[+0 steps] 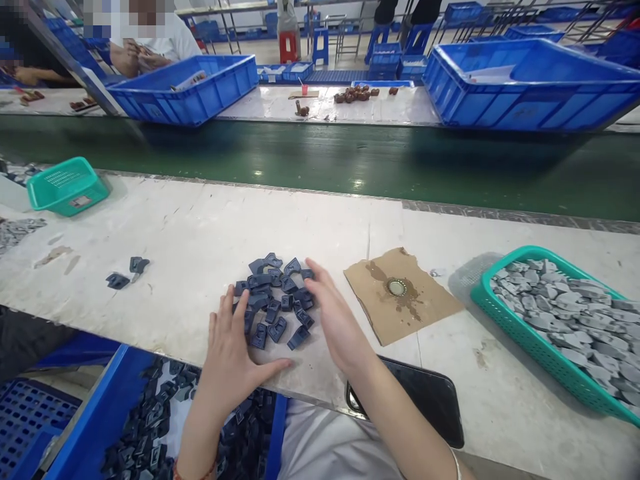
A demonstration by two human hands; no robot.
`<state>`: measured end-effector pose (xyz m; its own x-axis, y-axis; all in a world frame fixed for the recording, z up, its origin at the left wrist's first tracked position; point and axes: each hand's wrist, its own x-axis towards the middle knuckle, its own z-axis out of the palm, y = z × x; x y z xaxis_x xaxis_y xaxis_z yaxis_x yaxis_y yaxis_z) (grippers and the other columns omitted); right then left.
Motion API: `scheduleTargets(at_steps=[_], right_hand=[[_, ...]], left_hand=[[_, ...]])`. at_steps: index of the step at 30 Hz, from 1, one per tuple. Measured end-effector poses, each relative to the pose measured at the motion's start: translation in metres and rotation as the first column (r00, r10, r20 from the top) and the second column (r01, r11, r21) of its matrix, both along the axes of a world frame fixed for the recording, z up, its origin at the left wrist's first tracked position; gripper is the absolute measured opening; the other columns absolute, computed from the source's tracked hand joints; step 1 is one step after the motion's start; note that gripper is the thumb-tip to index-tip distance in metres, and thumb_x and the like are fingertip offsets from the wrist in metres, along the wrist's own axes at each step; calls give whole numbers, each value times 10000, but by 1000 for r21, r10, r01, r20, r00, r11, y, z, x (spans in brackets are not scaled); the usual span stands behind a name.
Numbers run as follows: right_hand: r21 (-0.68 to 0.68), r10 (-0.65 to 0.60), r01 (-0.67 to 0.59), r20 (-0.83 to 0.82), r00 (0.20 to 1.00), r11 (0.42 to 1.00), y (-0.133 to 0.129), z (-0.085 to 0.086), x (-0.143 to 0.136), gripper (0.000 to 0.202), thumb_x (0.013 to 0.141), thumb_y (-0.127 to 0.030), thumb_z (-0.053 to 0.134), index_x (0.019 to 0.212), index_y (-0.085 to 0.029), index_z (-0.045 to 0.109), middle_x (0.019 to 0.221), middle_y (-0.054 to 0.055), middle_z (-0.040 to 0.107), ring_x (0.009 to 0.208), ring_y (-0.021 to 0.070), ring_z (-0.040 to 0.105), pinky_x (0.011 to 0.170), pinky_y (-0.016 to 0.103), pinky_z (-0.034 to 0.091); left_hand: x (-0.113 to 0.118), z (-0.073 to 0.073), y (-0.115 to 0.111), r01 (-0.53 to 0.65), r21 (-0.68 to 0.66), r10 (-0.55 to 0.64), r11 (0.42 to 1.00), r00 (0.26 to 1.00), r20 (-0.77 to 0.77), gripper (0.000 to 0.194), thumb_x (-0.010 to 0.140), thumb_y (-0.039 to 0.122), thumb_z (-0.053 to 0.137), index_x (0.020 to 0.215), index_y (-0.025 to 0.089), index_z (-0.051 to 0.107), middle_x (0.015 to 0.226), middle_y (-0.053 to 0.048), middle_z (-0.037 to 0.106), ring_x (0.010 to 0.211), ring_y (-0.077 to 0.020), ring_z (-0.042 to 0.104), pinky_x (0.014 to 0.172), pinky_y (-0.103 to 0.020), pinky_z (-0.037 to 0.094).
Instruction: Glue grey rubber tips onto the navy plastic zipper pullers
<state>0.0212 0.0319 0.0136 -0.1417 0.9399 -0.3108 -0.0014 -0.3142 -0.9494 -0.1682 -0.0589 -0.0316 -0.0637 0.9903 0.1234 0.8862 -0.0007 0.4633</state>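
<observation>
Seemingly gathering, the wide-spread left hand (233,357) and loosely extended right hand (336,317) flank dark pieces (273,311) clustered at the bench's (190,247) near middle, and picking one out would call for narrowing either hand.

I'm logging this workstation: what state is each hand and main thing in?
Left hand, open, fingers spread
Right hand, open, palm inward
Dark parts, loosely heaped
Phone, screen dark, partly covered
Cardboard, flat, stained
Cap, on cardboard
Right basket, filled with grey parts
Left basket, upright
Blue bin, holding similar dark parts
</observation>
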Motion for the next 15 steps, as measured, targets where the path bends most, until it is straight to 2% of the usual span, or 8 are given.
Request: scheduleTargets(at_steps=[2,4,7,9,10,12,14,15], right_hand=[[6,48,-48,66,997,999,-4,-3,-12,559,953,-394,575,1500,-284,593,1667,73,462,1560,289,423,1186,564,468],[5,56,-56,89,994,998,-11,-2,-18,569,930,-352,609,1495,-291,597,1698,69,411,1598,291,353,1208,570,442],[97,39,-47,85,996,994,-22,12,-3,558,955,-320,580,1513,-314,569,1657,65,472,1559,271,426,1158,533,513],[223,72,-99,128,989,970,-27,27,29,507,976,-339,590,1482,-356,589,1542,37,605,1468,251,544,1142,513,533],[292,83,-132,173,981,947,-29,35,52,433,979,-362,606,1410,-372,646,1445,25,683,1393,251,613,1113,502,557],[412,-4,-137,325,946,901,-30,49,108,255,1019,-390,564,1176,-344,760,1255,39,771,1234,262,708,1034,473,596],[459,-215,-65,531,820,886,-28,56,173,254,1023,-393,548,1138,-311,759,1160,69,788,1114,273,741,885,423,630],[475,-308,-45,638,706,879,-25,56,204,261,1005,-410,553,1129,-292,751,1130,88,784,1051,285,744,782,399,625]], left_hand=[[15,-1,11,13,11,-13,1000,1000,1,1242,753,704,796,1704,352,80,1806,-165,30,1630,-511,142,1229,-818,184],[26,-1,22,5,31,-6,999,1000,27,1107,798,650,782,1689,349,197,1807,-152,35,1634,-501,142,1235,-803,191],[28,-1,30,-26,51,24,998,998,51,960,809,587,789,1639,371,357,1807,-104,100,1632,-510,132,1234,-817,155],[23,-1,30,-38,65,35,997,998,52,907,802,577,789,1608,395,416,1809,-48,106,1639,-513,71,1236,-825,126],[20,-1,30,-36,80,32,996,998,50,865,813,574,774,1593,404,441,1809,-20,109,1644,-504,40,1246,-815,113],[16,2,28,-11,133,5,991,999,45,732,867,556,712,1551,415,496,1801,18,151,1654,-467,32,1279,-771,91],[17,6,28,39,181,-45,983,998,32,619,909,516,655,1512,449,530,1772,45,254,1659,-430,76,1301,-738,59],[20,8,29,70,200,-77,977,997,25,590,914,500,644,1494,479,538,1746,60,321,1658,-417,108,1309,-728,46]])
